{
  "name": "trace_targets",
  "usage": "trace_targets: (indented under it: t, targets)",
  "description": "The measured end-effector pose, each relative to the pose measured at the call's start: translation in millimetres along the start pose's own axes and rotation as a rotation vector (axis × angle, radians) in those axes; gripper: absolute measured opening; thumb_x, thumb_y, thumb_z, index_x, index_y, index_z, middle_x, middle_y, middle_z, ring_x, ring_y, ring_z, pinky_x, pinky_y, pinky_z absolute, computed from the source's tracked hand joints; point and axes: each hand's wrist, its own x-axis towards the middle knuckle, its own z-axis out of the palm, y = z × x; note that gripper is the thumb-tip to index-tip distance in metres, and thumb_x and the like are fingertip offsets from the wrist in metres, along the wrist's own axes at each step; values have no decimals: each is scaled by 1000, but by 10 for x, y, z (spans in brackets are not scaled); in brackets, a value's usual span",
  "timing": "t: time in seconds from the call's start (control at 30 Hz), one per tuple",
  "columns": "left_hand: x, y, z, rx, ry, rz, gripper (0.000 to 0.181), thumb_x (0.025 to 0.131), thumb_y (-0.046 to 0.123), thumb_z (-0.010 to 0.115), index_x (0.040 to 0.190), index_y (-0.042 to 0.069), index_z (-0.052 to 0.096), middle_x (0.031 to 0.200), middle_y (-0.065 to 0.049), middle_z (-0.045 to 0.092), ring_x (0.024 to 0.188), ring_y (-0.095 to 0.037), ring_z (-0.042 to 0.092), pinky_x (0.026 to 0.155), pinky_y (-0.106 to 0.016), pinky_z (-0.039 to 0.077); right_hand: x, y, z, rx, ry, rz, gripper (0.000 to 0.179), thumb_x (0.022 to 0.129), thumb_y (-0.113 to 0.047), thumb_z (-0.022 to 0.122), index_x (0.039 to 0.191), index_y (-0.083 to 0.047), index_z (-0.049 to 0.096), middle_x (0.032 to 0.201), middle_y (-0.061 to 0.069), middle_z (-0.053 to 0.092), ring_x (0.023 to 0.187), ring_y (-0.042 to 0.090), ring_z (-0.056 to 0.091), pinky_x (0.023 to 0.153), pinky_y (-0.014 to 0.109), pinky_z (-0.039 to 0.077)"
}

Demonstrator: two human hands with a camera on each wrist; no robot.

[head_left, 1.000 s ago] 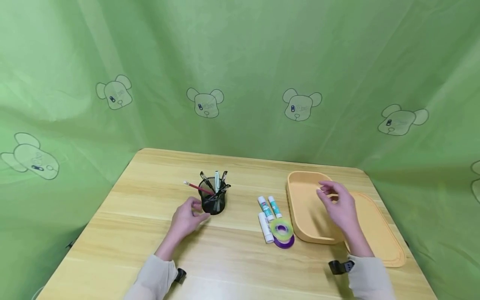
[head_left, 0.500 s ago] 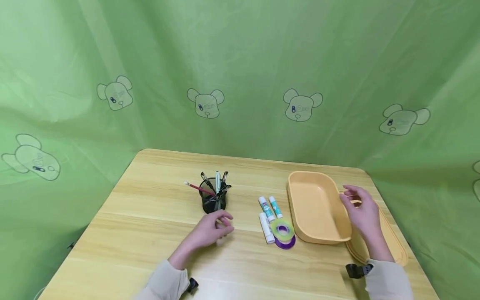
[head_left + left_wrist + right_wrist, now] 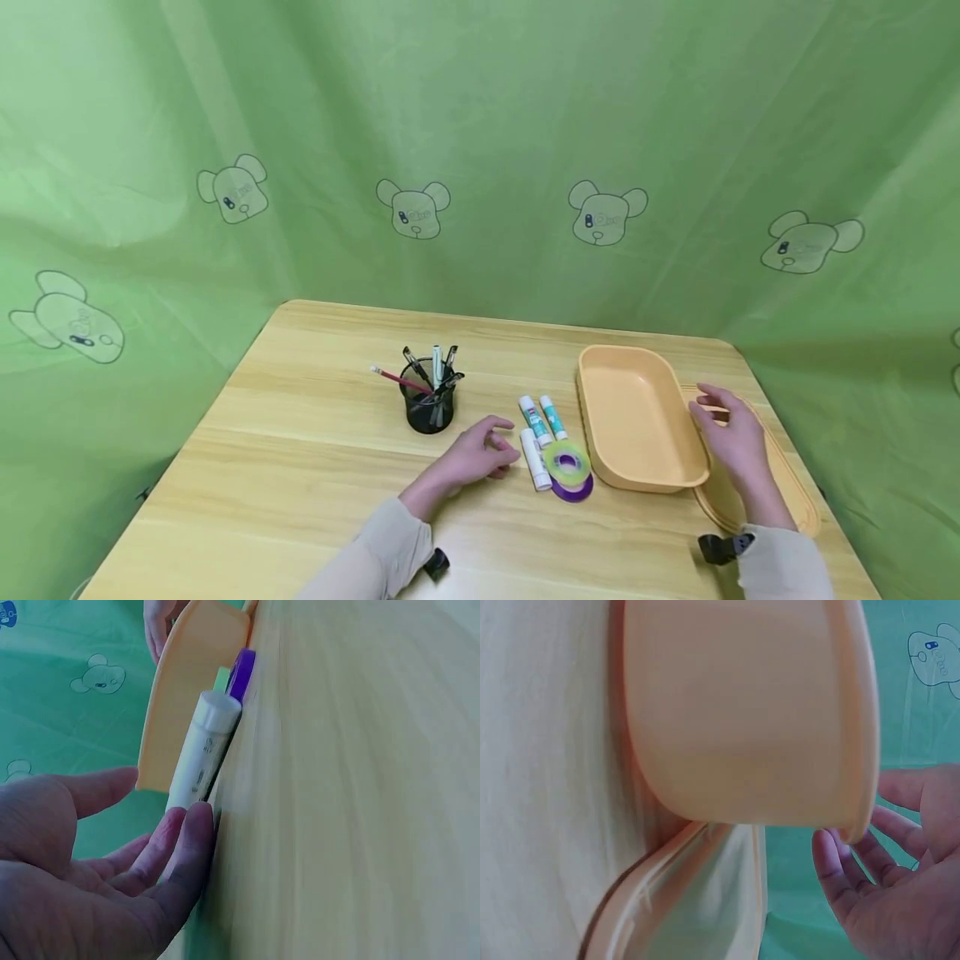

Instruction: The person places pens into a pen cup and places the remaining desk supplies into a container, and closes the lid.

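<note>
My left hand is just left of a white glue stick, its fingers loosely bent and nothing held. In the left wrist view its fingertips are close to that stick; whether they touch, I cannot tell. Beside it lie two teal-and-white glue sticks and a yellow-green tape roll overlapping a purple tape roll. At the right rim of an orange box is my right hand, thumb and fingers apart about the rim. Contact there is unclear. The orange lid lies partly under this hand.
A black mesh pen cup with several pens and a red pencil stands left of the glue sticks. The wooden table backs onto a green curtain with bear-head drawings.
My left hand has moved right, from beside the pen cup to the white glue stick. The right hand has shifted from above the box to its right rim.
</note>
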Motion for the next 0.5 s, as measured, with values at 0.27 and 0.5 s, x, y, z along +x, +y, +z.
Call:
trace_targets:
  t: [0.27,0.5]
  targets:
    - [124,59,225,50,48,-14,60,91,11,78,144,3,50,95,-7,66,71,-21,69,64,-31,64,-6,51,51,11,-57,34,53,108,-36,52,149,-2,52,133,23,60,98,8,53,67,9,47]
    - [209,80,341,341,134,-6,63,88,29,83,139,6,55,76,1,64,55,-15,61,51,-27,51,15,82,83,32,-53,54,49,107,-30,55,147,-1,55,134,23,61,87,-11,48,66,10,51]
